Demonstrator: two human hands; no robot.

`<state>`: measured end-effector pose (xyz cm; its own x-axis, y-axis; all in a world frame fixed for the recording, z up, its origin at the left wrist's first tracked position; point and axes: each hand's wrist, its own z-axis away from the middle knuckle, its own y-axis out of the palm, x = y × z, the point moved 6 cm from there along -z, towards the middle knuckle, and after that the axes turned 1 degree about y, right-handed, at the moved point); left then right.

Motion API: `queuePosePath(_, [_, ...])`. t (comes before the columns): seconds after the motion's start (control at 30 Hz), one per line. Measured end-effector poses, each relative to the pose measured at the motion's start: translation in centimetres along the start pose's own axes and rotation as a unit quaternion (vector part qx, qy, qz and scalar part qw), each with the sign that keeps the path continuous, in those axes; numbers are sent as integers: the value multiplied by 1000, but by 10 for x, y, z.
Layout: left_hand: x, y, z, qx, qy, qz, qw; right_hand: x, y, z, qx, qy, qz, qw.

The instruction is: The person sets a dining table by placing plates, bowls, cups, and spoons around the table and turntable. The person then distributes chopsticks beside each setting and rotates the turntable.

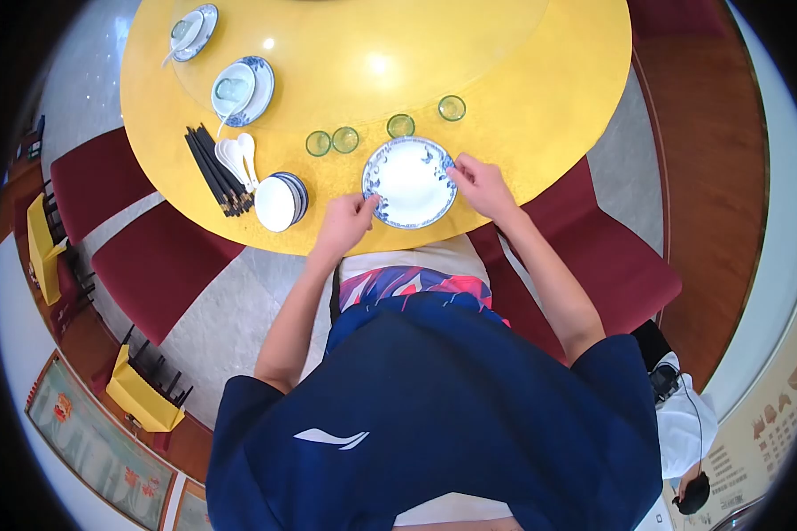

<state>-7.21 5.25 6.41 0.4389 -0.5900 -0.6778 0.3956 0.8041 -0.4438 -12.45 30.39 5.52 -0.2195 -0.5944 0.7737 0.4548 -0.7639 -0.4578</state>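
A white plate point(412, 184) with a blue flowered rim lies at the near edge of the yellow round table point(540, 115). My left hand point(345, 223) grips its left rim, and my right hand point(483, 184) pinches the rim on the right. Just beyond the plate stands a green glass cup point(400, 125), with another cup point(452, 108) to its right and a pair of cups point(332, 142) to its left. Left of my left hand are stacked white bowls point(279, 203), white spoons point(236, 161) and several black chopsticks point(214, 173).
Two place settings, a nearer plate point(261, 102) and a farther plate point(205, 35), hold bowls, cups and spoons. Dark red chairs point(155, 265) stand at the left, and another chair point(593, 257) at the right. A person in white point(686, 429) is behind at the lower right.
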Motion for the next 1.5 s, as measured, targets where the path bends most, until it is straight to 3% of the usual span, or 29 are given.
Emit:
queuePosePath(0.07, [-20,-30,-3,1,24,-6,1000,28,-17,-7,-36,-26,-30,999])
queuePosePath(0.2, [-67,-83,-58,-59,87,-64,992,77,-56,-71,-127,-80,63,987])
queuePosePath(0.27, [-70,-97,-102,-64,71,-103,990,84,-62,-115,-160,-74,91,980])
queuePosePath(0.4, [-44,-100,-181,-46,36,-58,997,68,-53,-182,-197,-54,65,977])
queuePosePath(0.57, [-19,-101,-220,-30,6,-41,999,36,-29,-241,-147,22,69,987])
queuePosePath(0.8, [3,-94,-237,-41,-23,-23,999,37,-17,-249,-157,25,131,979])
queuePosePath(0.9, [5,-98,-243,-33,-2,-151,988,31,-7,-257,-143,7,120,982])
queuePosePath(0.97, [0,-95,-254,-11,84,-286,954,12,-3,-270,-172,-15,87,981])
queuePosePath(1.0, [14,-92,-270,-13,121,-297,947,14,-4,-267,-183,-21,104,977])
queuePosePath(1.07, [-4,-98,-251,-3,10,-185,983,30,-18,-243,-167,24,96,981])
queuePosePath(1.1, [-8,-100,-245,-10,10,-179,984,37,-30,-223,-179,37,93,979])
queuePosePath(1.17, [-12,-108,-226,-19,4,-136,991,67,-42,-174,-238,17,82,968])
queuePosePath(1.23, [-22,-123,-186,-27,10,-64,998,94,-46,-113,-295,-116,92,944])
queuePosePath(1.3, [-27,-129,-129,-44,5,-18,999,100,-39,-43,-267,-107,40,957])
queuePosePath(1.37, [-21,-112,-76,-27,-54,-14,998,66,-20,0,-176,-25,65,982])
queuePosePath(1.5, [38,-9,-22,91,-165,-14,982,-37,5,24,-209,117,143,960])
